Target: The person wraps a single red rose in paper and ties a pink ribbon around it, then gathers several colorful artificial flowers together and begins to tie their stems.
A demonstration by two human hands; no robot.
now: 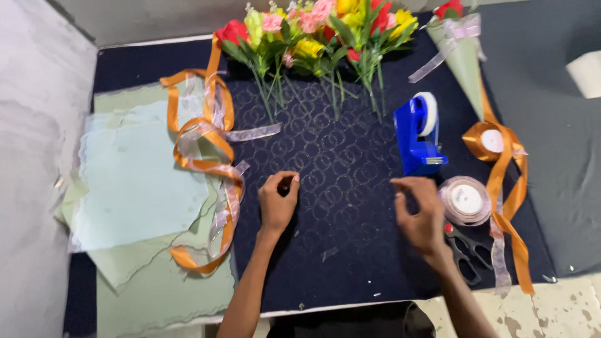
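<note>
My left hand [278, 201] hovers over the dark blue patterned cloth [338, 163], fingers curled with thumb and forefinger close together; whether it pinches anything is too small to tell. My right hand [418, 213] is beside it, fingers bent and apart, just below the blue tape dispenser [418, 134] and left of a spool of sheer pink ribbon [466, 200]. Black scissors with a red pivot [466, 250] lie by my right wrist.
Artificial flowers [316, 34] lie along the far edge. Pale green paper sheets [134, 188] with loose orange and sheer ribbon [210, 163] lie at left. An orange ribbon spool [490, 141], a wrapped paper cone [463, 56] and a white roll [588, 74] are at right.
</note>
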